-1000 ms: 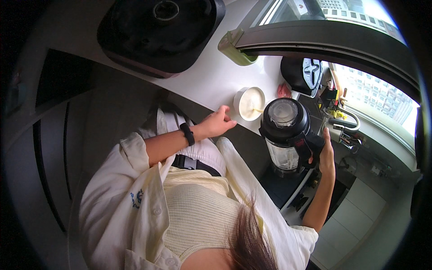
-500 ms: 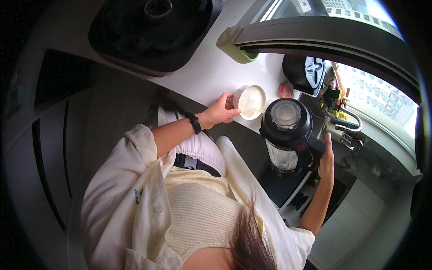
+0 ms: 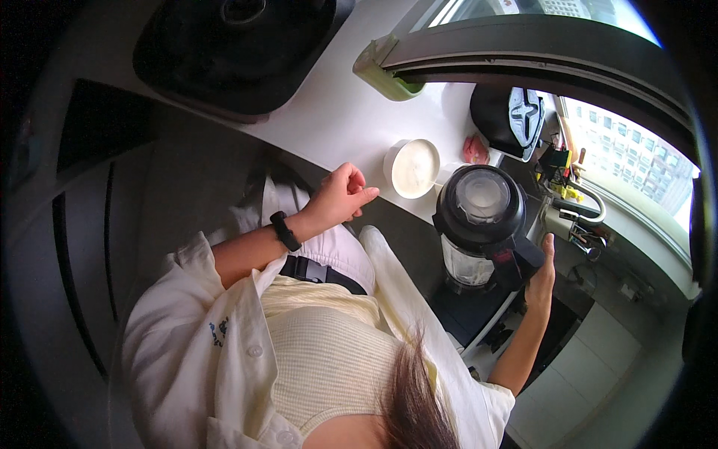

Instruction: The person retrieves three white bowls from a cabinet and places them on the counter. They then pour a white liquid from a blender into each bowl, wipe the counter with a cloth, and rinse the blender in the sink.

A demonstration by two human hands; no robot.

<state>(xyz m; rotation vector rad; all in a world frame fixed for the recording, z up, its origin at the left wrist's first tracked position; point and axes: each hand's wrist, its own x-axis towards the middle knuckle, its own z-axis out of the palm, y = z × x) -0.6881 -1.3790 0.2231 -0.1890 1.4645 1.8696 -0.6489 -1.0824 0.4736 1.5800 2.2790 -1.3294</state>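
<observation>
A white cup (image 3: 415, 169) of creamy off-white liquid stands on the counter near its front edge. My left hand (image 3: 344, 196) is in the air just left of the cup, apart from it. Its fingers are loosely bent with the thumb stretched out, and nothing shows in them. My right hand (image 3: 540, 278) is wrapped round the black handle of a blender jug (image 3: 470, 262). This jug has a dark lid with a clear cap, and whitish residue coats its clear wall. It is held tilted, its lid side close to the cup. A small pale piece shows between cup and jug.
A large black appliance (image 3: 232, 56) occupies the counter at the far left. A window frame (image 3: 523, 49) with a green holder (image 3: 387, 73) juts over the counter. Behind the cup stand a black toaster-like appliance (image 3: 499, 120) and a small pink item (image 3: 475, 150). A faucet (image 3: 587, 217) is at the right.
My left hand has let go of the cup and drawn back to the left. The jug stays in my right hand beside the cup, almost unmoved. The pale stream near the cup's rim no longer shows.
</observation>
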